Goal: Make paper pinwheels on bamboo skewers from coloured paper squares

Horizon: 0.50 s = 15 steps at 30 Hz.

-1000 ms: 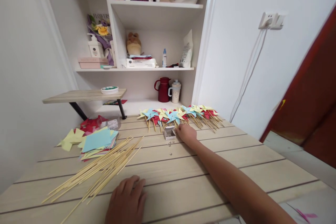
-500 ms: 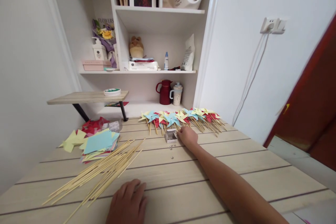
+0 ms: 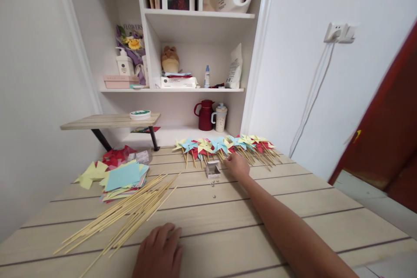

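Note:
My right hand (image 3: 237, 166) reaches to the back of the table, its fingers closed round what looks like the stick of a light blue paper pinwheel (image 3: 219, 144). That pinwheel lies in a row of yellow, blue and red pinwheels (image 3: 257, 141) on wooden sticks. Just left of the hand stands a small opened box (image 3: 213, 169), with several tiny shiny pieces (image 3: 213, 184) in front of it. My left hand (image 3: 159, 249) rests palm down at the near edge, fingers stretched out, holding nothing.
Loose wooden sticks (image 3: 130, 210) lie fanned out at the left. Behind them are stacked coloured paper squares (image 3: 124, 177), a folded yellow paper piece (image 3: 92, 173) and a clear container (image 3: 143, 155). A small raised shelf (image 3: 97, 121) carries a roll of tape (image 3: 140, 114).
My right hand has shifted slightly right, and the blue pinwheel has moved right and back within the row. My left hand has stayed in place.

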Tool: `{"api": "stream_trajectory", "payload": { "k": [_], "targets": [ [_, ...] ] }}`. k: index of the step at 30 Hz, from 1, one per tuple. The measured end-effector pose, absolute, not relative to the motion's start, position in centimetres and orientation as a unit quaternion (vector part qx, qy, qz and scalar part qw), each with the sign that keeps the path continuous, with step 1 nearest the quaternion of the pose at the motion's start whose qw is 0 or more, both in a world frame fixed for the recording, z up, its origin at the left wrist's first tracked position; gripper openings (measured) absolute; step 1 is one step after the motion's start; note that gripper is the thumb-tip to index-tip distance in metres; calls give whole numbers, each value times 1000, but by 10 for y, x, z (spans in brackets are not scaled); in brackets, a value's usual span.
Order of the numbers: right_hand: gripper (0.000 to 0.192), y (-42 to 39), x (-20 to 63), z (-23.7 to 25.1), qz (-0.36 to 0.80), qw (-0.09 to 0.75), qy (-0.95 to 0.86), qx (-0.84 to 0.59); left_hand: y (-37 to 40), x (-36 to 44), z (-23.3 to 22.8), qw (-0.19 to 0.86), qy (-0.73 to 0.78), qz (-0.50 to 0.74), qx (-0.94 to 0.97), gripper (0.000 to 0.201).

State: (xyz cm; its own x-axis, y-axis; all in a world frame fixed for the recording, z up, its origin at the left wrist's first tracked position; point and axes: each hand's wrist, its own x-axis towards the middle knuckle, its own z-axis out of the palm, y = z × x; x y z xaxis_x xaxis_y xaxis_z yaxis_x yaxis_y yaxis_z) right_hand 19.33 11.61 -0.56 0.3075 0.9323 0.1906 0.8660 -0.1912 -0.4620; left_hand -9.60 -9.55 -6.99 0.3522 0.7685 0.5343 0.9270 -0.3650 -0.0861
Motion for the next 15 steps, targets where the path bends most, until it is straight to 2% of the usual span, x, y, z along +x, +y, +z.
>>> {"api": "stream_trajectory", "payload": {
  "k": [15],
  "targets": [
    [21,120,184,-12,92,258,-582,-766,-96,-94,-71,227,-512,-247,-791,23]
  ]
}}
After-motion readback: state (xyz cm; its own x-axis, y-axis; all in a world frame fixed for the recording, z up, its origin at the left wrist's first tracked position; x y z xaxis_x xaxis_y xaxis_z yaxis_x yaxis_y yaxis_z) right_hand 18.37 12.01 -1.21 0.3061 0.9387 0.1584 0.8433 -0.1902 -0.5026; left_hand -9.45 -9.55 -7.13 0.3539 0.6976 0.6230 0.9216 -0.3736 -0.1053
